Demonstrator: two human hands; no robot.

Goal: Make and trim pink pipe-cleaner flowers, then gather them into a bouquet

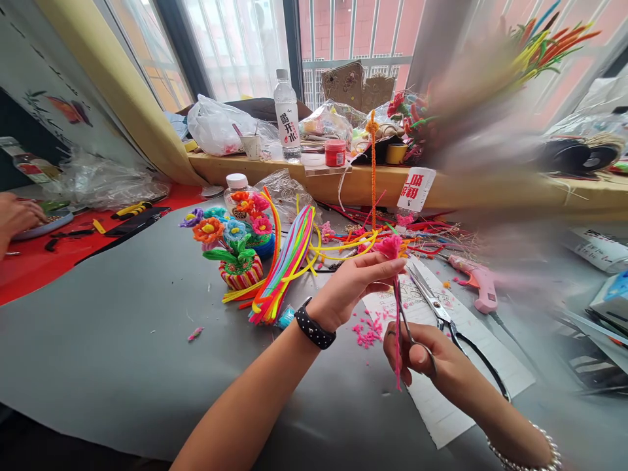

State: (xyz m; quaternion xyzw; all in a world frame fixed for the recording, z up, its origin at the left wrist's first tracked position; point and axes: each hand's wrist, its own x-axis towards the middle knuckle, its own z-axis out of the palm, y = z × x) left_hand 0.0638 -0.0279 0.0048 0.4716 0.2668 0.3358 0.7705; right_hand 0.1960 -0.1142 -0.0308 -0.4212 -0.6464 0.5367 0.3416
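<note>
My left hand pinches a fuzzy pink pipe-cleaner flower, whose long pink stem hangs straight down. Below it, my right hand grips a small pair of scissors by the finger loops. The blades point up beside the stem, close under the flower; whether they touch it I cannot tell. Pink fuzz clippings lie scattered on the table and paper. A large pair of scissors with black handles rests on the white paper sheet just past my right hand.
Left of centre stand a bundle of coloured pipe cleaners and a striped pot of fuzzy flowers. A pink glue gun lies to the right. A water bottle stands on the sill. Another person's hand is at far left. The right side is blurred.
</note>
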